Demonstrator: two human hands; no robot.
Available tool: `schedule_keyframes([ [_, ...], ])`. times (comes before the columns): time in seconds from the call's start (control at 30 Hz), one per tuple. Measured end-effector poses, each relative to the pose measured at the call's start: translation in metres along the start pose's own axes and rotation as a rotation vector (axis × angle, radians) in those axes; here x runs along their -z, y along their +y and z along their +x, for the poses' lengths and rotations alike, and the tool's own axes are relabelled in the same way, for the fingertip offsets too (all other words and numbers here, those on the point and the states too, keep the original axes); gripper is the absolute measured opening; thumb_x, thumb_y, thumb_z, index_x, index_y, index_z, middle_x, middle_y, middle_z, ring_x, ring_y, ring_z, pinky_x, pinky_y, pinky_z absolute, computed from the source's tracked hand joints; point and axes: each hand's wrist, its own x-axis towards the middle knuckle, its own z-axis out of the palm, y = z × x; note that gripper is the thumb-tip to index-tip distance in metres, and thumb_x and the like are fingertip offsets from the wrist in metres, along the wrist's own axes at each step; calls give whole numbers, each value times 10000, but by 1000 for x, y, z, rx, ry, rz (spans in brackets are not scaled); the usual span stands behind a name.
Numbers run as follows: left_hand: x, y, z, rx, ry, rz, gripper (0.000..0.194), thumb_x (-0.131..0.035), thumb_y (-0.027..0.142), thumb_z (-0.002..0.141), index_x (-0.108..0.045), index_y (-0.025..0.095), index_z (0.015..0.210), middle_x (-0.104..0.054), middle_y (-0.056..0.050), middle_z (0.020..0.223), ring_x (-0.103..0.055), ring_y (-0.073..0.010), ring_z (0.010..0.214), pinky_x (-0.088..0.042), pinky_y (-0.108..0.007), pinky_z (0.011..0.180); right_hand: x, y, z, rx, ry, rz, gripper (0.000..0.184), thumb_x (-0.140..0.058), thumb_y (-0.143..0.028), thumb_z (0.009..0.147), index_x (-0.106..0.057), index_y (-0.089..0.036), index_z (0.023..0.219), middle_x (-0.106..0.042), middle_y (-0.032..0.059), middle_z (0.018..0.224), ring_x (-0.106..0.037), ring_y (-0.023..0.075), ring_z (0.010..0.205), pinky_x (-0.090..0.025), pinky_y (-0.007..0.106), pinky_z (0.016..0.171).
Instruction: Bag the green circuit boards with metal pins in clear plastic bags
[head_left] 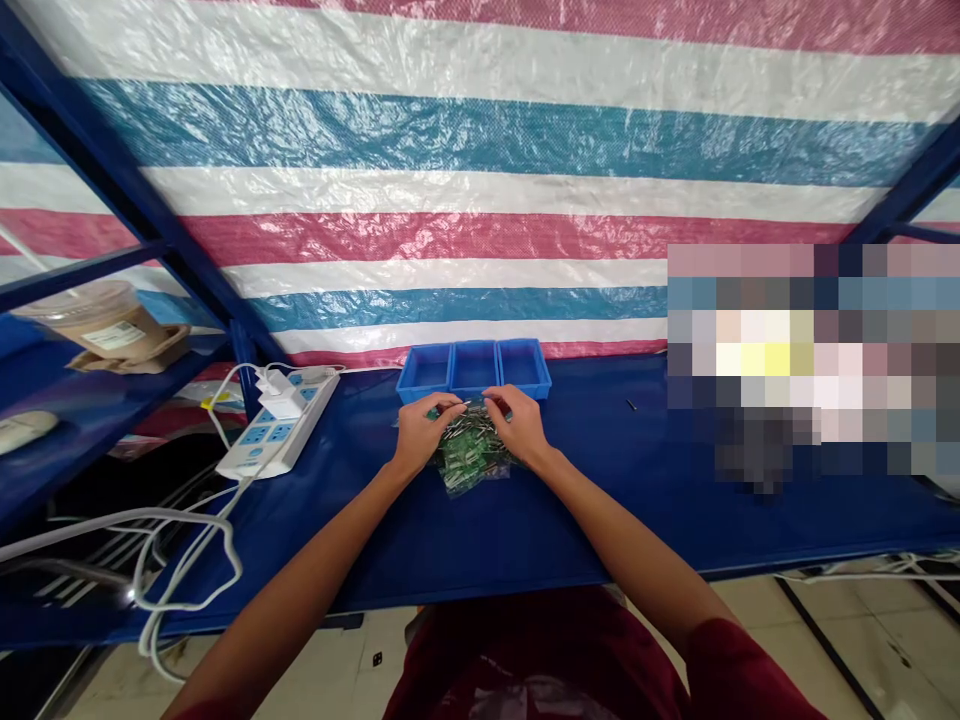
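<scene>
A clear plastic bag [466,462] lies on the blue table in the head view. Many thin, silvery pieces and some green material show through it; their exact kind is too small to tell. My left hand [424,430] is closed on the bag's upper left edge, thumb and fingers pinched. On the opposite side, my right hand [519,425] pinches the upper right edge. A small gap separates the two sets of fingertips. Just beyond them stands a blue three-compartment tray [474,388], partly hidden by my hands.
To the left, a white power strip [281,425] holds a plugged-in white adapter [280,394], with loose white cables [187,600] below. A small dark rod [631,405] lies right of the tray. A lidded cup [105,322] stands on the left shelf. The far right is pixelated.
</scene>
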Motion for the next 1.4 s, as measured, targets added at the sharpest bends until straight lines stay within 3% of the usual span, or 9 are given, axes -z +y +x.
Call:
schedule_keyframes([
  [0.2,-1,-1,-1,64,-2,-98,241,-658,401,793,-719,168,783,-698,-19,683,-611,-141,590,-499,-247,626,0,-2,-1,102,-128,-25,228,-447,-316,949,-644,-202,945,-624,50,805,-575,153,702,-465,268,678],
  [0.37,-3,0,-3,106,-11,-162,293,-657,441,783,-706,163,858,-636,11,554,-527,-103,447,-452,-220,505,-1,-1,-1,126,-145,3,213,-462,-311,949,-635,-190,924,-619,49,821,-568,143,702,-455,255,667],
  [0.57,0,5,-3,105,-36,-178,274,-636,414,805,-689,166,909,-644,9,593,-553,-112,482,-459,-226,550,2,-1,0,129,-124,-14,225,-444,-307,960,-624,-189,896,-628,51,820,-581,153,739,-445,261,701],
  [0.67,3,7,-2,66,-72,-110,266,-611,417,820,-683,163,793,-659,-13,656,-574,-129,557,-468,-241,611,5,-2,1,91,-83,-30,244,-422,-312,967,-617,-189,889,-635,55,824,-584,159,745,-441,266,696],
  [0.77,4,8,-1,51,-89,-53,316,-618,422,812,-636,160,635,-599,-1,585,-521,-119,547,-431,-234,587,5,-2,1,65,-70,-36,266,-401,-323,971,-620,-191,897,-648,60,840,-594,166,763,-445,272,706],
  [0.9,1,4,4,216,4,-216,427,-628,431,803,-515,159,494,-391,43,428,-359,-74,420,-313,-216,449,4,-1,1,-18,-25,-34,304,-372,-350,970,-630,-190,970,-665,65,872,-600,168,749,-456,280,708],
  [0.97,0,0,8,323,86,-378,417,-647,431,783,-508,160,497,-359,51,416,-322,-63,391,-269,-211,408,3,-1,2,-46,-7,-32,309,-374,-353,965,-634,-186,983,-670,66,880,-601,166,734,-459,278,697],
  [1.17,8,-10,23,575,293,-638,340,-725,417,677,-550,146,568,-429,46,472,-329,-37,364,-183,-178,339,1,1,2,-33,-14,-28,300,-383,-326,957,-646,-183,945,-663,65,850,-595,164,721,-454,273,679],
  [1.4,15,-20,30,633,322,-658,348,-756,434,629,-604,124,671,-484,45,493,-370,-35,362,-188,-160,331,0,5,2,-35,-35,-50,311,-372,-331,959,-645,-184,930,-650,63,830,-580,164,711,-446,275,676],
])
